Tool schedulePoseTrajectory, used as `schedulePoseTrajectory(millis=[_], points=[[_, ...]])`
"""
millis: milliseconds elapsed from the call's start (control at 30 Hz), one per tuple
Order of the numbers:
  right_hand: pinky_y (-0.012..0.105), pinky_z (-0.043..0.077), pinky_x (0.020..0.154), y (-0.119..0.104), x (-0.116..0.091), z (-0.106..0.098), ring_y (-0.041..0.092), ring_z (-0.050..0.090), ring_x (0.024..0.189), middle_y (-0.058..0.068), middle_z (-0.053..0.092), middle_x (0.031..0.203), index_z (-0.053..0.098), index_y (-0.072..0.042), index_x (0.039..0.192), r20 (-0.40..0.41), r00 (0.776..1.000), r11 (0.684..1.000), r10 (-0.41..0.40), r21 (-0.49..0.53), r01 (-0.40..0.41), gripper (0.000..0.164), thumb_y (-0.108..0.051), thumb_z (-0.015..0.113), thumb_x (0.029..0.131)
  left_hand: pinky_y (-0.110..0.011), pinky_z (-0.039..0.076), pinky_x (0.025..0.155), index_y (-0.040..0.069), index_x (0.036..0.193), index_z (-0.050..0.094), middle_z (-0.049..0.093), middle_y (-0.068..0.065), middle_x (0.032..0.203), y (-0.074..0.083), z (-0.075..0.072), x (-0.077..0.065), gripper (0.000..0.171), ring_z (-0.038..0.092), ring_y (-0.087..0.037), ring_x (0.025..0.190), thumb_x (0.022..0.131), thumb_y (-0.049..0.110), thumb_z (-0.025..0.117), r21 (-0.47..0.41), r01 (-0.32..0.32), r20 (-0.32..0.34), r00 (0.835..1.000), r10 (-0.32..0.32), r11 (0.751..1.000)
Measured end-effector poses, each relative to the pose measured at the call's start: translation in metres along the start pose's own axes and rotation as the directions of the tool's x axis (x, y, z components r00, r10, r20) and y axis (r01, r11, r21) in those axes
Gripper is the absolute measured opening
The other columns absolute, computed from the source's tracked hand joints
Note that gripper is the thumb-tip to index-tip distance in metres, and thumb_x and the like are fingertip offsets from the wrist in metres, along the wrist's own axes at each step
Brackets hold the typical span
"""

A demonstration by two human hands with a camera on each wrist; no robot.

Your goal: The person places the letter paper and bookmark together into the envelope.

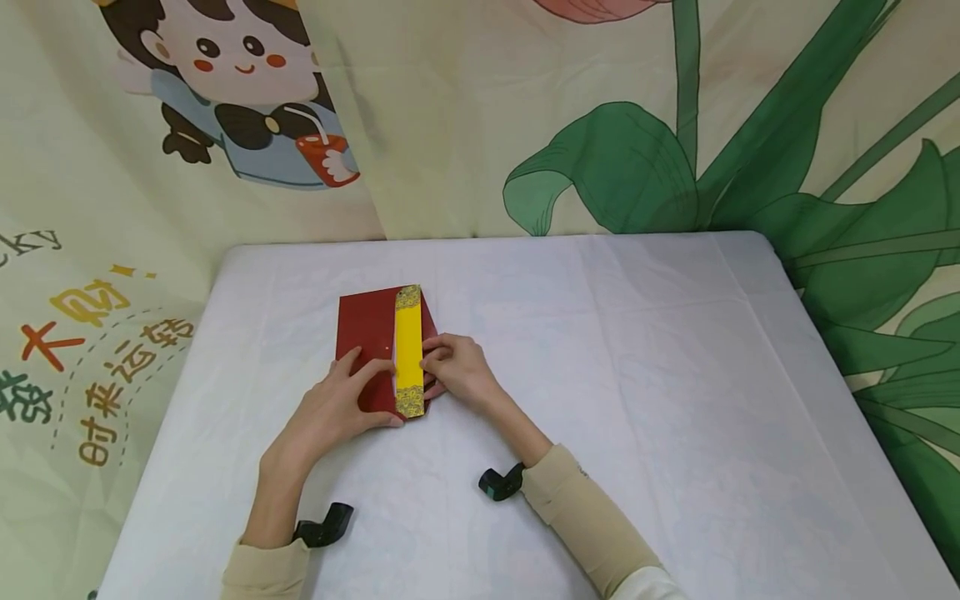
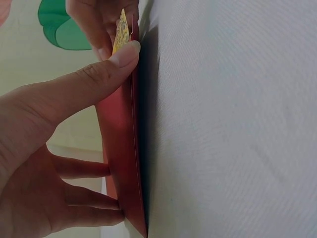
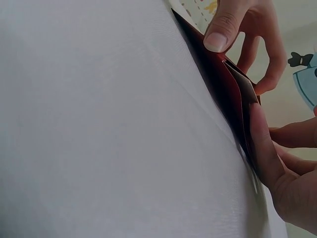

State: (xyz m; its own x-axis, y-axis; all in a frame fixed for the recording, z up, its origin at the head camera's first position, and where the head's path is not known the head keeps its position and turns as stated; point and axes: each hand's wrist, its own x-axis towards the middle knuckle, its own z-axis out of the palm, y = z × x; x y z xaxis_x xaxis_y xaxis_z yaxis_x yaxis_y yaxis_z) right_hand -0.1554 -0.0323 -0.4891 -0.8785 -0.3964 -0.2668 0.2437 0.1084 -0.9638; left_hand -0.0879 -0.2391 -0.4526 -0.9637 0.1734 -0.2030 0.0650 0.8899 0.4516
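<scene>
A flat red paper envelope [image 1: 366, 315] lies near the table's middle. Down its right part runs a yellow strip [image 1: 408, 342] with patterned ends. My left hand [image 1: 335, 404] presses on the red face with spread fingertips, the index bent down to the strip's left edge. Its thumb [image 2: 101, 79] lies over the near edge. At the strip's right edge my right hand [image 1: 461, 372] pinches the red paper, thumb and index together. In the right wrist view, a finger of that hand reaches along the envelope's gaping fold [image 3: 240, 79]. The paper between these fingertips is partly hidden.
A white cloth covers the table [image 1: 637, 400]. Behind it hangs a printed curtain [image 1: 450, 125] with a cartoon figure and green leaves. Black camera mounts [image 1: 327, 525] sit on both wrists, near the beige sleeves [image 1: 585, 508].
</scene>
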Motion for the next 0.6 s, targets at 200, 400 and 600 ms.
schedulePoseTrajectory(millis=[200, 400, 600], points=[[0.036, 0.063, 0.060, -0.0012, -0.0003, 0.0037, 0.019, 0.070, 0.067, 0.013, 0.071, 0.093, 0.060, 0.004, 0.128, -0.009, 1.000, 1.000, -0.007, -0.020, 0.007, 0.029, -0.003, 0.062, 0.100, -0.077, 0.044, 0.098, 0.022, 0.139, 0.056, 0.026, -0.034, 0.161, -0.0015, 0.0007, -0.0005, 0.074, 0.040, -0.062, 0.136, 0.077, 0.046, 0.089, -0.001, -0.004, 0.001, 1.000, 0.004, 1.000], [0.037, 0.063, 0.059, -0.0005, 0.0007, 0.0070, 0.020, 0.072, 0.066, 0.013, 0.071, 0.092, 0.061, 0.006, 0.127, -0.012, 1.000, 1.000, -0.015, -0.014, 0.015, 0.029, -0.001, 0.063, 0.099, -0.079, 0.042, 0.097, 0.022, 0.139, 0.056, 0.027, -0.035, 0.161, -0.0038, 0.0017, -0.0002, 0.074, 0.040, -0.064, 0.136, 0.077, 0.045, 0.089, 0.004, -0.018, -0.007, 1.000, 0.018, 1.000], [0.036, 0.062, 0.056, -0.0023, 0.0000, 0.0102, 0.022, 0.072, 0.065, 0.014, 0.071, 0.091, 0.060, 0.005, 0.130, -0.044, 0.999, 0.999, -0.030, -0.046, 0.028, 0.033, 0.001, 0.064, 0.097, -0.079, 0.042, 0.097, 0.021, 0.138, 0.057, 0.028, -0.035, 0.160, -0.0041, 0.0018, 0.0000, 0.073, 0.041, -0.064, 0.134, 0.077, 0.045, 0.089, 0.004, -0.030, -0.017, 0.999, 0.030, 1.000]])
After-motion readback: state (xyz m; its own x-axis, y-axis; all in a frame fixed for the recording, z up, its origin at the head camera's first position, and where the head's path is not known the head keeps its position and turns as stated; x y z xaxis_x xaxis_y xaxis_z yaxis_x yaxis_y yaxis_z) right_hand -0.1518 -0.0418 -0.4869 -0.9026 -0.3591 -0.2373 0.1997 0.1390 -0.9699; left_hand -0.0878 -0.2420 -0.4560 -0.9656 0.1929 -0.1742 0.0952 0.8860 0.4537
